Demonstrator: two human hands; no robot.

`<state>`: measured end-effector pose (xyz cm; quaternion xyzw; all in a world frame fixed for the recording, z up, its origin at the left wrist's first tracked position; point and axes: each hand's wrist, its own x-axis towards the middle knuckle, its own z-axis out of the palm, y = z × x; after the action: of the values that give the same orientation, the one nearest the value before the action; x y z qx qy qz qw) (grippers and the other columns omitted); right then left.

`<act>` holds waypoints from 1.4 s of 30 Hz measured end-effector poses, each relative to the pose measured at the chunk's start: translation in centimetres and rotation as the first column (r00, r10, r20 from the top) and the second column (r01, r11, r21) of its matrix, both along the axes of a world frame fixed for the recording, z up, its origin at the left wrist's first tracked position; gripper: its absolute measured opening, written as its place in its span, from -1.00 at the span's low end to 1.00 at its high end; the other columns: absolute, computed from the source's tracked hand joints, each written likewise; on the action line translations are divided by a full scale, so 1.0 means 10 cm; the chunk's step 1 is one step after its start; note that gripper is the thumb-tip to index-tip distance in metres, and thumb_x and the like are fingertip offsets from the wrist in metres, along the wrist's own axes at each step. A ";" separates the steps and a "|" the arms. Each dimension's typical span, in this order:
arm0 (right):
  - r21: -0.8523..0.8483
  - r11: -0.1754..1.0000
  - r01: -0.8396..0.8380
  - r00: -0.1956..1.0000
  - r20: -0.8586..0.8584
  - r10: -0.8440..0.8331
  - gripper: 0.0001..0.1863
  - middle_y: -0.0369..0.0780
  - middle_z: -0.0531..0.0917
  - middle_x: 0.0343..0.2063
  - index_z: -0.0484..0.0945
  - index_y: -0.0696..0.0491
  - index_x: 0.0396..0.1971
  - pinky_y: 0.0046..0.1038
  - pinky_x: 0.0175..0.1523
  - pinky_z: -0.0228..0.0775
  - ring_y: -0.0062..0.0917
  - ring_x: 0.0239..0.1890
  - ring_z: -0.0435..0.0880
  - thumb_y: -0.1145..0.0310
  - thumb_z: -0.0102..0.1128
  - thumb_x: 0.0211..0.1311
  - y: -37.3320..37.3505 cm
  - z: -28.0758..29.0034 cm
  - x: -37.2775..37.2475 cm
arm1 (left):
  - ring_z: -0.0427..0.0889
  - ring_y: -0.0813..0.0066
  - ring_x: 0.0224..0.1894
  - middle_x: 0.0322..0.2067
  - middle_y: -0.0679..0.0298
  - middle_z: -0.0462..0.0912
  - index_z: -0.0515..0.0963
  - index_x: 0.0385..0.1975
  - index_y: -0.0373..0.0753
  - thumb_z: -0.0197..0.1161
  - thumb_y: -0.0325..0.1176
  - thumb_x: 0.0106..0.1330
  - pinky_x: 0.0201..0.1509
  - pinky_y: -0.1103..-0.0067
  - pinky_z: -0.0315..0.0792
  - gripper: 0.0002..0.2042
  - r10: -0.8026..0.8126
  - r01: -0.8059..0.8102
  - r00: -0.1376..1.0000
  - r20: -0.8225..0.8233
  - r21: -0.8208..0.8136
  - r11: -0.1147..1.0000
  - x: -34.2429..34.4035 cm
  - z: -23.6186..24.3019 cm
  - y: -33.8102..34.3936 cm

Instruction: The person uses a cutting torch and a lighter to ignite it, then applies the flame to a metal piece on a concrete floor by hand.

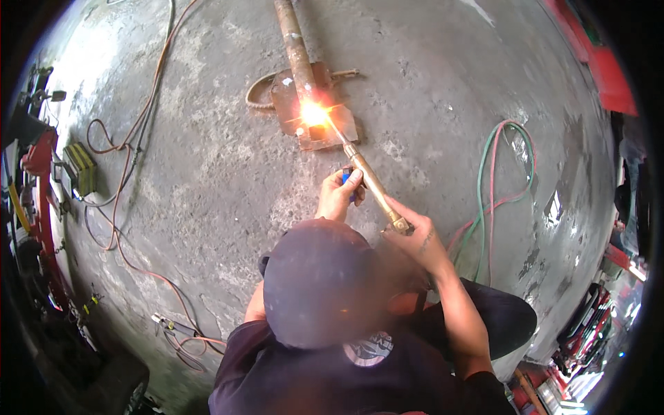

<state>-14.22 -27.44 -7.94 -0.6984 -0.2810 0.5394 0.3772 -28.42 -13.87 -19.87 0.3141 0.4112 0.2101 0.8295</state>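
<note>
Neither of my own hands is in view. A crouching person in a dark cap [315, 290] fills the lower middle, back toward me. That person's right hand [418, 238] grips the rear of a brass gas torch [373, 183]. Their left hand [337, 195] is by the torch's front part and holds a small blue object [348, 181], perhaps a lighter. At the torch tip a bright glare [315, 113] hides the end of a rusty pipe [296, 52]. Under it, a brown metal plate [348, 124] lies on the floor.
A bent, rope-like loop [259, 105] passes by the plate. Green and red hoses [494, 166] curl on the concrete floor [415, 90] at right. Brown and dark cables [142, 114] run along the left, near a yellow-and-black striped block [81, 168]. Red equipment [43, 166] lines the left edge.
</note>
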 end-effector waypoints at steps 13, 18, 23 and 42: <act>-0.035 0.999 0.038 0.997 -0.066 -0.040 -0.29 -0.39 0.63 -0.42 0.47 -0.08 0.39 -0.58 -0.43 0.38 -0.77 -0.55 0.47 0.49 0.34 0.17 -0.01 0.02 -0.02 | 0.52 0.56 -0.55 -0.56 0.29 0.60 0.56 -0.34 -0.22 0.27 -0.21 0.48 -0.48 0.57 0.34 -0.78 0.044 -0.043 0.999 0.004 -0.140 0.989 -0.04 -0.01 -0.01; 0.021 0.998 0.052 0.998 -0.024 -0.051 -0.29 -0.41 0.62 -0.38 0.47 -0.02 0.39 -0.61 -0.42 0.35 -0.79 -0.53 0.44 0.51 0.32 0.16 0.02 -0.02 0.02 | 0.51 0.57 -0.58 -0.57 0.30 0.60 0.57 -0.34 -0.23 0.27 -0.21 0.49 -0.49 0.59 0.33 -0.78 0.045 -0.044 0.999 0.006 -0.088 0.995 0.06 0.00 0.02; -0.036 0.999 -0.001 1.000 -0.008 0.000 -0.30 -0.41 0.61 -0.37 0.46 -0.01 0.39 -0.62 -0.43 0.31 -0.79 -0.53 0.42 0.53 0.29 0.17 0.07 0.06 0.03 | 0.51 0.58 -0.58 -0.57 0.30 0.60 0.57 -0.33 -0.23 0.28 -0.22 0.48 -0.51 0.59 0.33 -0.78 0.045 -0.042 0.998 0.031 -0.097 0.994 0.01 -0.05 0.01; -0.142 0.990 -0.001 1.000 -0.011 -0.001 -0.27 -0.46 0.55 -0.40 0.44 -0.03 0.41 -0.65 -0.44 0.30 -0.81 -0.52 0.40 0.57 0.31 0.16 0.22 0.16 0.06 | 0.42 0.59 -0.54 -0.54 0.37 0.52 0.56 -0.25 -0.22 0.22 -0.20 0.52 -0.44 0.60 0.26 -0.79 0.070 -0.061 0.994 0.078 -0.110 0.992 0.06 0.03 0.07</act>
<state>-13.60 -25.28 -6.29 -0.7205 -0.2400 0.5618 0.3282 -27.86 -13.21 -19.62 0.2463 0.3978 0.2276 0.8540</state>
